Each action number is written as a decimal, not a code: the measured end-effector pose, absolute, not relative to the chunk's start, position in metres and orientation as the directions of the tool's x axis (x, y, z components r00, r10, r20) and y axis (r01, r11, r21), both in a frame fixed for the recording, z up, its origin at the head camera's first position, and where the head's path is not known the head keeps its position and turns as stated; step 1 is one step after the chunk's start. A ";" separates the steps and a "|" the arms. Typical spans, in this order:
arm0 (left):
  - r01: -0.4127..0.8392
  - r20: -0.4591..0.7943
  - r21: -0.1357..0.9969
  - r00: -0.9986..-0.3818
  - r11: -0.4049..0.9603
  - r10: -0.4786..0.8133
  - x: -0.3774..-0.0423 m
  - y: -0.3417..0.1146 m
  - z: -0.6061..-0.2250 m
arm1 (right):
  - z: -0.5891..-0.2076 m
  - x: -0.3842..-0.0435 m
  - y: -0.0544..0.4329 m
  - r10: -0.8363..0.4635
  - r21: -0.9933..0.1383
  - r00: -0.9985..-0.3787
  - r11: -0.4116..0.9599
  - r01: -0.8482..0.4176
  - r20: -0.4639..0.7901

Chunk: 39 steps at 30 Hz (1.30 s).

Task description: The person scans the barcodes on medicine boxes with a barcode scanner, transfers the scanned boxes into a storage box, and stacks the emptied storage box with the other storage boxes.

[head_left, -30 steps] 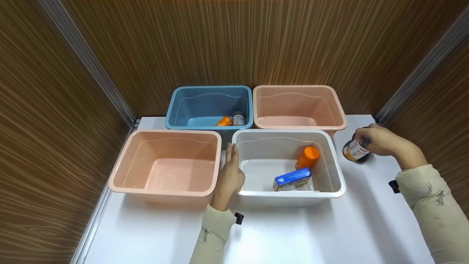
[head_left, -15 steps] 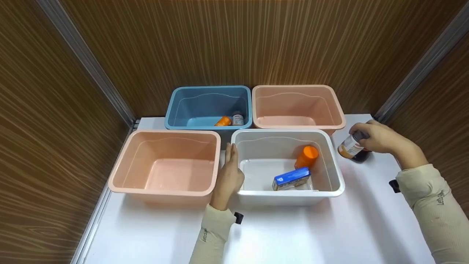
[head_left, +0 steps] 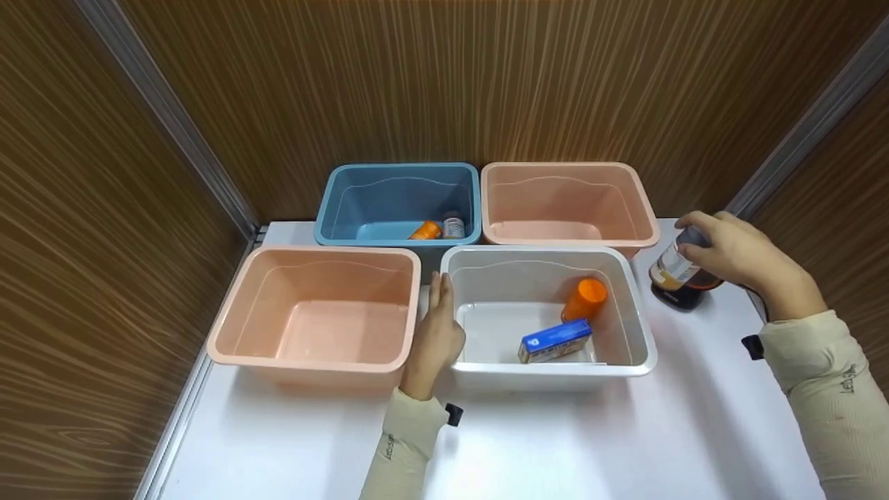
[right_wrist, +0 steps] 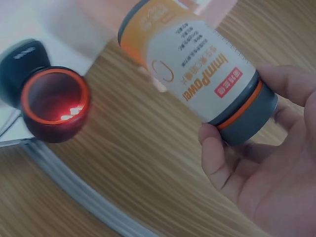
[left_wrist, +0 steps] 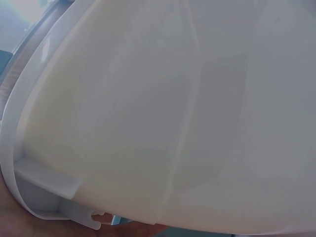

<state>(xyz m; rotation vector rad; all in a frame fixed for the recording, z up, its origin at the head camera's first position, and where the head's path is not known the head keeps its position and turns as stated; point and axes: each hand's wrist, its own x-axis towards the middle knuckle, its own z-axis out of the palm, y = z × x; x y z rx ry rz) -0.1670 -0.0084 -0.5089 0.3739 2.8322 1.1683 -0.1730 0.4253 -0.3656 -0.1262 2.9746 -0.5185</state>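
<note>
My right hand (head_left: 743, 257) pinches a supplement bottle (head_left: 672, 267) by its dark cap, at the table's right side. The right wrist view shows its orange and white label, "ImmPower" print and tilted body. A black desktop barcode scanner (right_wrist: 54, 98) is near it, its round window ringed in orange and lit red; in the head view the bottle overlaps it. My left hand (head_left: 436, 340) rests against the left side of the white bin (head_left: 545, 370), fingers straight along the rim. In the left wrist view the bin's wall (left_wrist: 163, 108) fills most of the picture.
In the white bin are an orange bottle (head_left: 585, 298) and a blue-topped box (head_left: 555, 340). The blue bin (head_left: 399, 242) behind holds an orange bottle (head_left: 426, 230) and a white-labelled bottle (head_left: 453, 226). Peach bins (head_left: 312, 365) (head_left: 569, 242) stand front left and back right, before wood-grain walls.
My right hand moves the supplement bottle slightly left, then back right and up, uncovering more of the scanner's base. My left hand stays at the white bin.
</note>
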 end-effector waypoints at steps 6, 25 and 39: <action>0.207 0.048 0.694 -0.969 0.689 0.243 -0.164 -0.008 -0.508 | -0.344 -0.173 0.401 -0.133 -0.323 -0.991 0.937 -0.133 0.021; 0.192 0.047 0.686 -0.974 0.701 0.220 -0.160 -0.006 -0.505 | -0.323 -0.216 0.294 -0.312 -0.376 -0.937 0.858 -0.350 0.160; 0.239 0.093 0.689 -0.965 0.684 0.244 -0.151 0.003 -0.504 | -0.335 -0.237 0.236 -0.405 -0.403 -0.888 0.792 -0.459 0.216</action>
